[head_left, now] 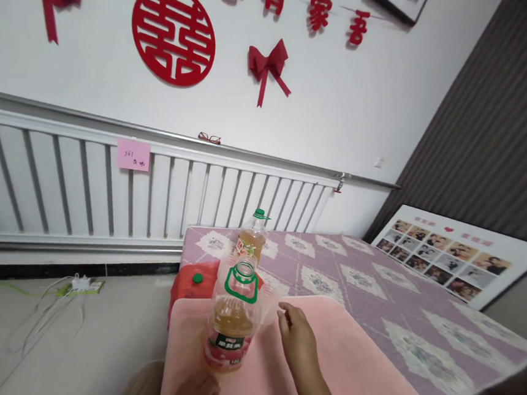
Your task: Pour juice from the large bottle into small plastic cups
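A large clear bottle (pixel 228 336) of amber drink stands uncapped on a pink padded surface (pixel 345 364), with a green carrying ring (pixel 243 285) around its neck. My left hand (pixel 198 391) is low in front of its base, fingers curled; what they hold, if anything, is hidden. To the bottle's right, my right hand (pixel 296 335) has its thumb and fingers slightly apart. Its fingertips are near a see-through plastic piece (pixel 269 305) whose kind I cannot make out. A loose green cap (pixel 198 278) lies on a red covering (pixel 191 289). Behind stands a second bottle (pixel 251 239), capped in green.
A bed with a purple floral cover (pixel 325 283) extends behind and to the right. A white radiator (pixel 152 200) lines the wall, with glasses (pixel 209 138) above it. A power strip (pixel 81 286) with cables lies on the floor. A photo board (pixel 459 257) leans at right.
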The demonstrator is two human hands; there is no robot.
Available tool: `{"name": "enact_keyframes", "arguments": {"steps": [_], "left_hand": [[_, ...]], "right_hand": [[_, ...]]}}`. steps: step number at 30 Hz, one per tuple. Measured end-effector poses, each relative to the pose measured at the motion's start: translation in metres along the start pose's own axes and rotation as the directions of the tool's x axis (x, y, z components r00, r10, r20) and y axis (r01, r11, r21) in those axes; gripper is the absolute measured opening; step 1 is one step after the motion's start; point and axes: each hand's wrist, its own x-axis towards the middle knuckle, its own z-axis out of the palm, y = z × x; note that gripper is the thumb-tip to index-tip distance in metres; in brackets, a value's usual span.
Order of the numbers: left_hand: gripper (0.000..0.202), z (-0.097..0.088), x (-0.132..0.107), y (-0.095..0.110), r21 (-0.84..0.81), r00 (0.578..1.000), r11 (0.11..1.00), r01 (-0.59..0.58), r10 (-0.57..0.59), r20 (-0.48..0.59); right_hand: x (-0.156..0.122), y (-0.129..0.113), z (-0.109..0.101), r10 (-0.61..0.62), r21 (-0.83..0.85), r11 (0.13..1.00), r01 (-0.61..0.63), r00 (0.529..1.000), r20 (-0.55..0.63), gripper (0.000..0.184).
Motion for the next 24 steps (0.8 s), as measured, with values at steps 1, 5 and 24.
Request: {"name": "enact_keyframes", "arguments": {"steps": [1,5,24], "left_hand": [[0.013,0.005,0.000,-0.006,0.007,1.000,1.000,-0.003,0.003,0.003],[0.019,0.022,0.001,-0.020,0.018,1.000,1.000,-0.015,0.015,-0.001],[0.015,-0.005,-0.006,0.002,-0.012,1.000,1.000,-0.009,0.009,-0.018]], "right_hand": [[0.004,-0.001,0.003,-0.013,-0.032,0.999,0.013,1.000,0.019,0.038],[0.014,-0.002,0.012,-0.022,-0.108,0.994,0.030,0.997,0.069,0.031],[0.028,-0.016,-0.014,-0.064,-0.111,0.992,0.066,0.998,0.021,0.024]]}}
